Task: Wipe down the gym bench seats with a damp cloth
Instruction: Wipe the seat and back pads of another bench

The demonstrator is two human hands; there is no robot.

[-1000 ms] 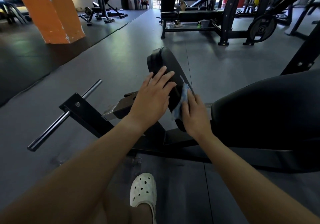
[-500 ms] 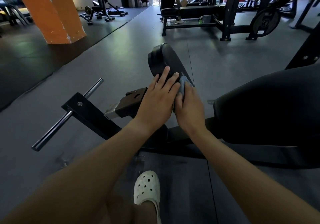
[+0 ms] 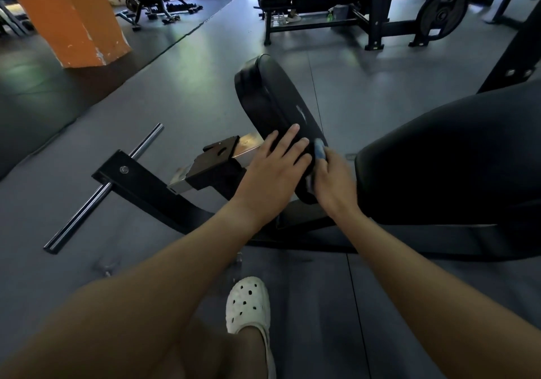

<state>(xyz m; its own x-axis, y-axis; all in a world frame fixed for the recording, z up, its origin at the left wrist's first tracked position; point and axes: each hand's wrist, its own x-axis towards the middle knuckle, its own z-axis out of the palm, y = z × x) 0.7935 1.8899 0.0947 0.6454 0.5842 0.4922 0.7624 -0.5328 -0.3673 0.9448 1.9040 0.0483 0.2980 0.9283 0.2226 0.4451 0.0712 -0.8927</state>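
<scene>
Cloth (image 3: 319,150), one; small pad (image 3: 272,100), large pad (image 3: 453,159): two.

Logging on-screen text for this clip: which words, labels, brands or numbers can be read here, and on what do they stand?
No text can be read.
Pale mark on the black pad: too blurred to read.
Weight plate: any marking is too small to tell.
</scene>
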